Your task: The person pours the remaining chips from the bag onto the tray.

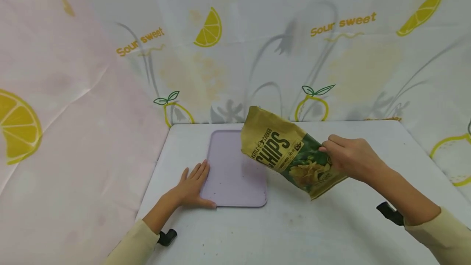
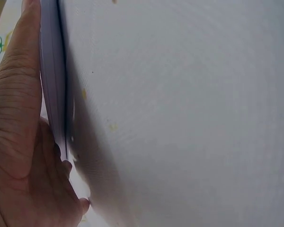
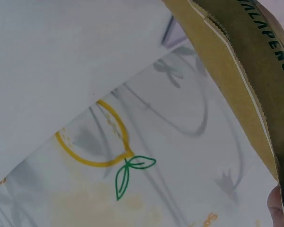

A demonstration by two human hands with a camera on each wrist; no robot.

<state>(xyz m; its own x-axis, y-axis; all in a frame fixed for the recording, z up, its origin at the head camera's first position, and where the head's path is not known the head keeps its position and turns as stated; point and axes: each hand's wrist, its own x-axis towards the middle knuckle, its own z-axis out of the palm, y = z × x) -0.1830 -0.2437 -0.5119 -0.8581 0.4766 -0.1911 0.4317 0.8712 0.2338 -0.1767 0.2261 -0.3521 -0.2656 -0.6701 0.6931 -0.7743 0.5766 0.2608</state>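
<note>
My right hand (image 1: 354, 156) grips a gold and green chips bag (image 1: 274, 142) by its right side. The bag hangs tilted above the table, its far left end overlapping the upper right of a lilac tray (image 1: 229, 179) in the head view. Seen from the right wrist, the bag's serrated edge (image 3: 236, 61) runs down the right side, with a fingertip at its lower end. My left hand (image 1: 193, 187) lies with straight fingers along the tray's left edge, thumb at the front left corner. From the left wrist, the tray's rim (image 2: 54, 71) appears beside the palm.
The white table (image 1: 235, 236) carries small dark specks near its front. A pale curtain (image 1: 250, 64) printed with lemons and lettering stands behind it, and a pinkish curtain panel (image 1: 73, 134) borders the left side. Black straps (image 1: 391, 213) sit at both wrists.
</note>
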